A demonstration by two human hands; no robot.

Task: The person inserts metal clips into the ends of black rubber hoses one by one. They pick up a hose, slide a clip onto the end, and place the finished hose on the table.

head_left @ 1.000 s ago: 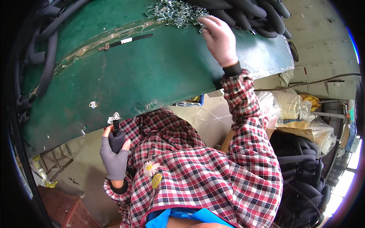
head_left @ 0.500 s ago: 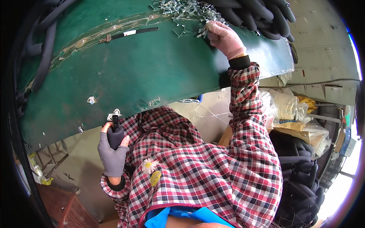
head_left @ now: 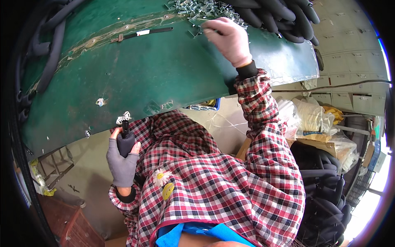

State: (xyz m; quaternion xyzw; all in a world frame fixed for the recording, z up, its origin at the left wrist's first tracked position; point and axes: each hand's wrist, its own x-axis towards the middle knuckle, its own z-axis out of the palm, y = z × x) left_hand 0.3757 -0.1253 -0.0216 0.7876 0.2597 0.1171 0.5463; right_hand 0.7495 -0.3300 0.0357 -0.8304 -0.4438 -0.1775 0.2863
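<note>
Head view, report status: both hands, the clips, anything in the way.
Left hand grips black tool handle. Right hand on pile of small silver metal clips, green tabletop. Black foam tubes beside pile.

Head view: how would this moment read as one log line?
left hand: grips black tool | right hand: at metal clips | surface: green table

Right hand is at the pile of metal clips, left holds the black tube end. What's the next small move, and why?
Probably pinch one clip from the pile of metal clips with the right hand and carry it down to the left hand, since the black tube end it grips is held ready at the green table edge.
</note>
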